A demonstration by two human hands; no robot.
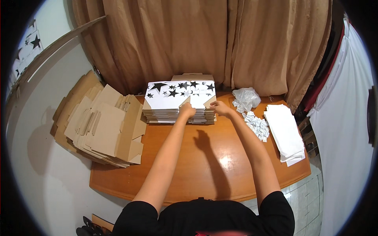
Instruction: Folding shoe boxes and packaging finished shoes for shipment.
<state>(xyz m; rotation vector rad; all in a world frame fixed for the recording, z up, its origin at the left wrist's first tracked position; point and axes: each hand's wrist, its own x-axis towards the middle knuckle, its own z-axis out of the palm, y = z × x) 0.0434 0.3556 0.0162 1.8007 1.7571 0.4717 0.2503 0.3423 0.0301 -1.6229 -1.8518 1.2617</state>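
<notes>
Stacked at the far middle of the table are flat cardboard pieces (165, 103) faced with white paper and printed black stars. On top, at the right part of this pile, lies a star-printed cardboard piece (199, 98) with bare brown corners at its near side. My left hand (188, 111) is closed at its near left corner, fingers curled and partly hidden. At the near right corner, my right hand (221, 107) pinches the edge between thumb and fingers. Both arms reach forward over the table.
Unfolded brown cardboard boxes (102, 126) are heaped at the left. On the right are a clear plastic bag (247, 98), many small white packets (257, 126) and a stack of white sheets (284, 131). A brown curtain (185, 39) hangs behind the wooden table (181, 173).
</notes>
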